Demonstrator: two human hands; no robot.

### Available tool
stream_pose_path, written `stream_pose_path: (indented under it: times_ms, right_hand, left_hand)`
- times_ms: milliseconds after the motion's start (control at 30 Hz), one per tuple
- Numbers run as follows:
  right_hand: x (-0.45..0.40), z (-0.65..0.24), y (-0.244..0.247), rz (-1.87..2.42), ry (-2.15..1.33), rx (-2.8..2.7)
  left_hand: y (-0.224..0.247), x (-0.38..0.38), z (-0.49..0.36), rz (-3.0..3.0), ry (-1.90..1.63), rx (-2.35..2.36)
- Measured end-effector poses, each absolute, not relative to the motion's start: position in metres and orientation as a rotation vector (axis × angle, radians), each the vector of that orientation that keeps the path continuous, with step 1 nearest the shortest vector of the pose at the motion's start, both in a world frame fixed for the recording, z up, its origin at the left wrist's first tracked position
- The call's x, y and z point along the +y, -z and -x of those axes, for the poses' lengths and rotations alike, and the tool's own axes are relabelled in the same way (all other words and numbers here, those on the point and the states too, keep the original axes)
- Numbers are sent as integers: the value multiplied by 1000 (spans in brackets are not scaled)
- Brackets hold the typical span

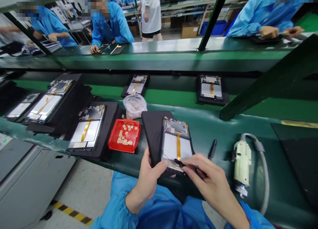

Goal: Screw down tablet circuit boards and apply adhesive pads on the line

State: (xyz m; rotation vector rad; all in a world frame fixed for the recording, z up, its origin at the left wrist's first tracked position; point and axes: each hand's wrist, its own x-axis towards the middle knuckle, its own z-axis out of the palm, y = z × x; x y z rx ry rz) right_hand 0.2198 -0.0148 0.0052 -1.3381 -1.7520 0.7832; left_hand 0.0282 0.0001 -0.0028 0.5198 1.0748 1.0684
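An opened tablet (170, 144) lies in front of me, showing its circuit board, white battery and an orange ribbon cable. Under its left side is a black foam pad (152, 133). My left hand (146, 181) is closed on the tablet's lower left corner, thumb on top. At the lower edge, my right hand (210, 176) pinches a small black part (179, 162) with a thin dark wire running over the battery; its exact kind is unclear. Beyond the right hand lies a slim black tool (212, 149).
A red tray (111, 139) of small beige pieces and a roll in clear plastic (134, 105) stand to the left. Another opened tablet (86, 129) rests on stacked foam. At right are a pale electric screwdriver (242, 162) and a slanted green post (263, 80). Co-workers sit opposite.
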Motion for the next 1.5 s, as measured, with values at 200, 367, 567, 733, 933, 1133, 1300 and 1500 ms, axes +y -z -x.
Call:
stream_pose_path:
  times_ms: [200, 367, 567, 733, 933, 1133, 1300, 1500]
  right_hand:
    - [-26, -219, -11, 1310, -698, -1787]
    - [-32, -218, -19, 1325, -612, -1838]
    - [-34, -219, -23, 1310, -571, -1876]
    - [-32, -218, -23, 1313, -565, -1871]
    - [-31, -219, -23, 1317, -562, -1856]
    - [-31, -219, -22, 1318, -572, -1874]
    - [-30, -219, -23, 1319, -569, -1869]
    - [-29, -218, -26, 1308, -553, -1874]
  left_hand:
    - [14, -9, -22, -583, -1177, 1052]
    - [15, -12, -19, -672, -1197, 993]
    - [16, -15, -17, -666, -1193, 1001]
    - [15, -14, -20, -650, -1181, 984]
    - [10, -12, -23, -644, -1191, 981]
    - [10, -12, -24, -632, -1183, 1003]
    - [9, -11, -25, -614, -1188, 998]
    - [9, -11, -25, -603, -1212, 976]
